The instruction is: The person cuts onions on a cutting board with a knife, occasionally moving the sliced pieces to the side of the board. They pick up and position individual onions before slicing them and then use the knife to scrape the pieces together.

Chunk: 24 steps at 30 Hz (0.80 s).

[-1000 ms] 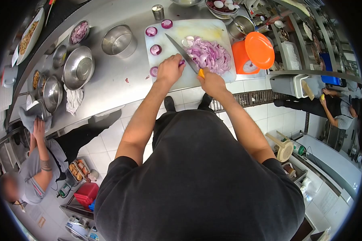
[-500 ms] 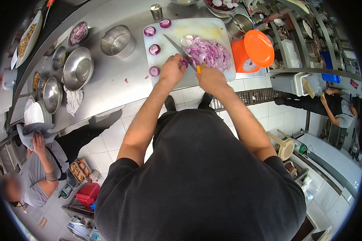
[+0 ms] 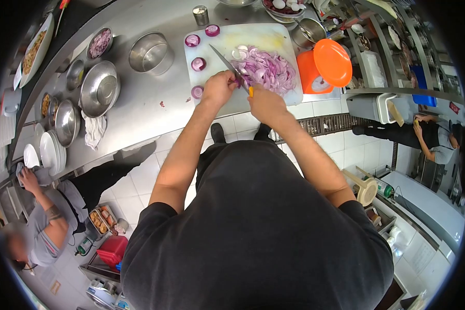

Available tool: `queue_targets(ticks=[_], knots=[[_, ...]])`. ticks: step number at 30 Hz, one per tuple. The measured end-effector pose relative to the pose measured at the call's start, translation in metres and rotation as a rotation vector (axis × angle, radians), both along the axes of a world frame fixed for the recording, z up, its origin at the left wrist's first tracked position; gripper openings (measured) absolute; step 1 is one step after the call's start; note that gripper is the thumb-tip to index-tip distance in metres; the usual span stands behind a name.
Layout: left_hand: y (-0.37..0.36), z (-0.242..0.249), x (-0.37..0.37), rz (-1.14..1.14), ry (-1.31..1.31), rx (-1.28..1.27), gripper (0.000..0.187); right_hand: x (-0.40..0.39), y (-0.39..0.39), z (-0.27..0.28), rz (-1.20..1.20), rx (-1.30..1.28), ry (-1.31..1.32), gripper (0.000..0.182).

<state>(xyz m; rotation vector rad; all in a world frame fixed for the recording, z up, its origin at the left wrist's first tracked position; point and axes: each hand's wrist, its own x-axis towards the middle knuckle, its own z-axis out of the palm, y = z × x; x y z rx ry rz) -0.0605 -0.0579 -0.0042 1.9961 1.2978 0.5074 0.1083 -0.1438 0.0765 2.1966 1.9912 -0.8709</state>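
Note:
My right hand (image 3: 266, 105) is closed around the yellow handle of a knife (image 3: 223, 58), whose blade points up and left over the white cutting board (image 3: 243, 34). Close against the blade, my left hand (image 3: 220, 89) has its fingers bent over a piece of red onion, mostly hidden by the fingers. A heap of sliced red onion (image 3: 271, 70) lies just right of the blade. Several cut onion halves, among them one onion half (image 3: 198, 64), are spaced along the board's left side.
An orange scale (image 3: 309, 72) stands right of the board. To the left are a steel pot (image 3: 151, 54), several steel bowls such as the large bowl (image 3: 101, 89), and stacked plates (image 3: 52, 153). A co-worker (image 3: 49, 219) with a grey cloth is at lower left; another person (image 3: 436, 137) stands far right.
My right hand and the knife have shifted slightly left, closer to my left hand. At left, the co-worker's hand and grey cloth have moved away from the stacked plates.

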Motion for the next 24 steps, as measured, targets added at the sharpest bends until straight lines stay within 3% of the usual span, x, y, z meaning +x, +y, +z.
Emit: queue_targets(ticks=[5, 10, 17, 22, 24], knots=[[0.002, -0.002, -0.004, -0.006, -0.018, 0.011, 0.022, -0.010, 0.009, -0.032, -0.047, 0.005, 0.009, 0.038], [0.000, 0.000, -0.003, -0.002, -0.004, -0.030, 0.022, -0.001, 0.003, 0.016, 0.028, 0.015, -0.008, 0.037], [0.000, -0.001, -0.002, 0.014, -0.002, -0.015, 0.022, -0.010, 0.007, -0.030, -0.049, 0.018, 0.028, 0.036], [-0.003, 0.001, -0.002, 0.038, -0.047, -0.041, 0.019, -0.002, 0.004, 0.016, 0.004, -0.009, 0.020, 0.036], [-0.004, 0.001, -0.002, 0.042, -0.060, -0.027, 0.020, -0.004, -0.003, 0.004, -0.017, 0.012, 0.031, 0.036]])
